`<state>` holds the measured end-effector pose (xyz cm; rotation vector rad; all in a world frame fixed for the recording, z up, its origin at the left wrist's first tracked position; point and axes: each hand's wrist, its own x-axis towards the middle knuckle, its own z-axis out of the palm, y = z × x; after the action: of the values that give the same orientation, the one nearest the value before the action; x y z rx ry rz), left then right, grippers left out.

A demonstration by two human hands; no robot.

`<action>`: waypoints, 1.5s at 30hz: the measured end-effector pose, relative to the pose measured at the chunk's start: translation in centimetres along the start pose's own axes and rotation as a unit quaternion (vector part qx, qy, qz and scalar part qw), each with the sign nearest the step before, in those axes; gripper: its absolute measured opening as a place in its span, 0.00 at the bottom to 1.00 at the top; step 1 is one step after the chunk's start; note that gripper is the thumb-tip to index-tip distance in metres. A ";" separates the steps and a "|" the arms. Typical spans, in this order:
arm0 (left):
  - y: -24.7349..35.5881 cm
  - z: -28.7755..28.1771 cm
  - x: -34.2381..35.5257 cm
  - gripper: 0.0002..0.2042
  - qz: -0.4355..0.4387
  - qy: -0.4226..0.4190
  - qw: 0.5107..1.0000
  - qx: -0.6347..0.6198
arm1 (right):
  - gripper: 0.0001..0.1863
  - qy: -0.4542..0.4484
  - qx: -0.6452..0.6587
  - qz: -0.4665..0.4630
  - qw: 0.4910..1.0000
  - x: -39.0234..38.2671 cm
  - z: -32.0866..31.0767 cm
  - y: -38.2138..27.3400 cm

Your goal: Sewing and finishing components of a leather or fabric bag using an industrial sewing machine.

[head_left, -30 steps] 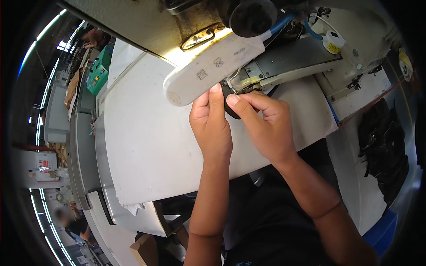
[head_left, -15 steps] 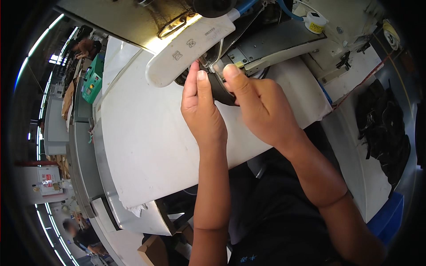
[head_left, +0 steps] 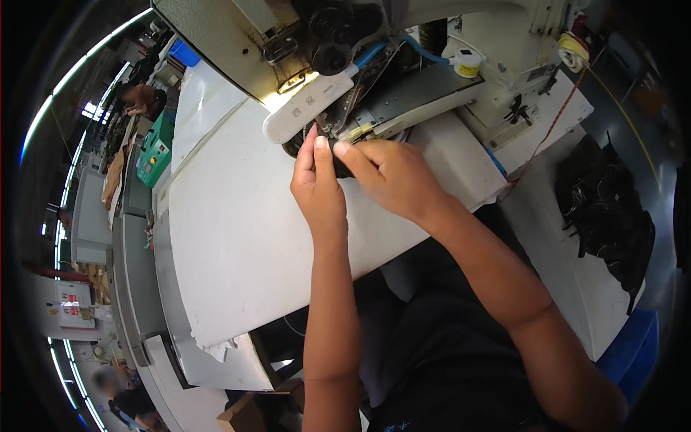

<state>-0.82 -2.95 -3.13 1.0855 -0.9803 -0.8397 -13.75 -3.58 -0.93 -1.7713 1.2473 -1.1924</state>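
The person's two arms reached up from below. The left hand (head_left: 319, 189) and the right hand (head_left: 392, 176) had stayed close together, fingers pinched shut on a small dark piece (head_left: 338, 160). Since a second before, the hands had slid a bit lower and left on the white bench (head_left: 230, 237). The piece still sat right under the sewing machine (head_left: 403, 65), so the stitching looked to be going on. Farther right lay a pile of dark pieces (head_left: 608, 209).
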 end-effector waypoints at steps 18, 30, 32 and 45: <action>-2.0 -2.9 -0.6 0.21 0.141 0.055 0.912 0.381 | 0.11 -0.081 -0.457 -0.295 0.835 -0.9 -3.1 6.0; -2.1 -3.7 3.8 0.21 0.025 -0.012 0.995 0.100 | 0.16 -0.170 -0.435 -0.144 0.873 -1.8 -0.1 4.0; -0.7 -4.6 5.2 0.15 0.043 0.008 0.992 0.115 | 0.20 -0.176 -0.267 -0.043 0.947 -0.7 -0.9 2.6; 9.3 -6.8 11.6 0.13 0.079 -0.080 0.848 0.517 | 0.36 -0.292 -0.027 -0.089 0.952 -0.7 -0.8 -1.1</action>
<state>10.25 -8.91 7.24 1.8160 -1.7228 -0.2026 -14.22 -2.56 0.18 -2.1015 0.7869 -0.6413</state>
